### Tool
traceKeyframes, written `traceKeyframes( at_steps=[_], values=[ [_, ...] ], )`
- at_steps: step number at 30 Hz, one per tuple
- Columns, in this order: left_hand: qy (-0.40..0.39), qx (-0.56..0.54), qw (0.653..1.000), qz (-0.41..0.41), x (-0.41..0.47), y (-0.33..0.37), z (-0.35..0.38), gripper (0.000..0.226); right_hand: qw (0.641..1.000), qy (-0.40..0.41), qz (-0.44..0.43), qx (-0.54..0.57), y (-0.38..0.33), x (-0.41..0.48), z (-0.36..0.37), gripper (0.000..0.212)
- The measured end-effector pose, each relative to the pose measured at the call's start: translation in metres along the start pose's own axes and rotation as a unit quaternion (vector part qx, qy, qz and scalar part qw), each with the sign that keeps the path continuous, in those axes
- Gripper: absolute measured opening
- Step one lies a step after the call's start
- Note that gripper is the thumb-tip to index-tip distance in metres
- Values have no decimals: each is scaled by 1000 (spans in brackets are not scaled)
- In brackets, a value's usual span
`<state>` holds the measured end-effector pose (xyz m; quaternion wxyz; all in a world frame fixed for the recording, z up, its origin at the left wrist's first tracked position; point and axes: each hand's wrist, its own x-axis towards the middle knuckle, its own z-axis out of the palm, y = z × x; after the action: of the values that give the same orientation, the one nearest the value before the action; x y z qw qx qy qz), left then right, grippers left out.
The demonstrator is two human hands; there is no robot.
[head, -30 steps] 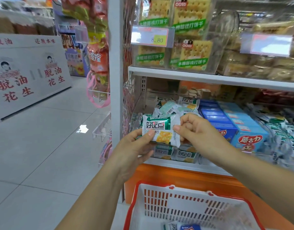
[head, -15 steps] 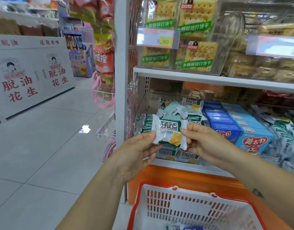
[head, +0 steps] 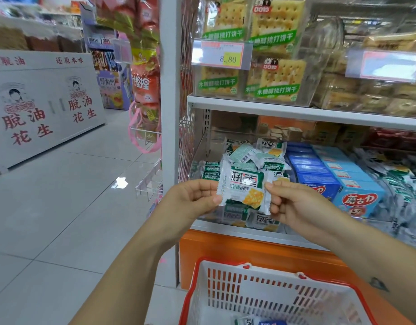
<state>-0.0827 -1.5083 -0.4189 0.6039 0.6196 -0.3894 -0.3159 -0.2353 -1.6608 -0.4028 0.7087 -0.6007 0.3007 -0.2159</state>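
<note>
Pinching opposite edges, the green snack packet [head: 244,191] is held by the left hand [head: 190,200] and right hand [head: 293,207]. It is kept upright above the white basket [head: 272,294]

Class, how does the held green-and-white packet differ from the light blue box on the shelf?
The packet is a soft green-and-white wrapper; the light blue box is stiff card. The packet is pinched between the left hand and right hand; the box sits on the shelf. Both carry printed lettering.
</note>
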Motion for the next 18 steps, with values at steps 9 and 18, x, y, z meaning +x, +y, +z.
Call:
traceKeyframes(
  at_steps=[9,18],
  values=[
    [34,47,998,35,3,-6,1,12,999,-31,-21,-14,-7,-8,1,20],
    [95,-73,992,27,10,-15,12,28,968,27,-166,-188,7,-10,5,11]
  ],
)
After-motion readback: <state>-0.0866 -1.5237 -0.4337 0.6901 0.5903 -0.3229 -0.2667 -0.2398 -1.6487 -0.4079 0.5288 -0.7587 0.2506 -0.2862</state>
